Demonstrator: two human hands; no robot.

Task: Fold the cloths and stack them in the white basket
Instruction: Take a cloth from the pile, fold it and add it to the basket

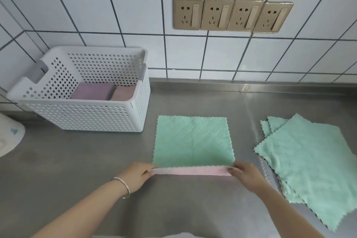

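A green cloth (193,139) lies flat on the steel counter, its near edge lifted and turned over to show a pink underside (191,171). My left hand (138,175) pinches the near left corner of that cloth. My right hand (245,174) pinches the near right corner. The white perforated basket (92,114) stands at the back left against the tiled wall. Inside it lie folded purple and pink cloths (96,91). A loose pile of several green cloths (307,158) lies to the right.
The steel counter (77,160) runs to a tiled wall bearing a row of gold sockets (231,15). A white rounded object (9,137) sits at the left edge. The counter's front edge is near my body.
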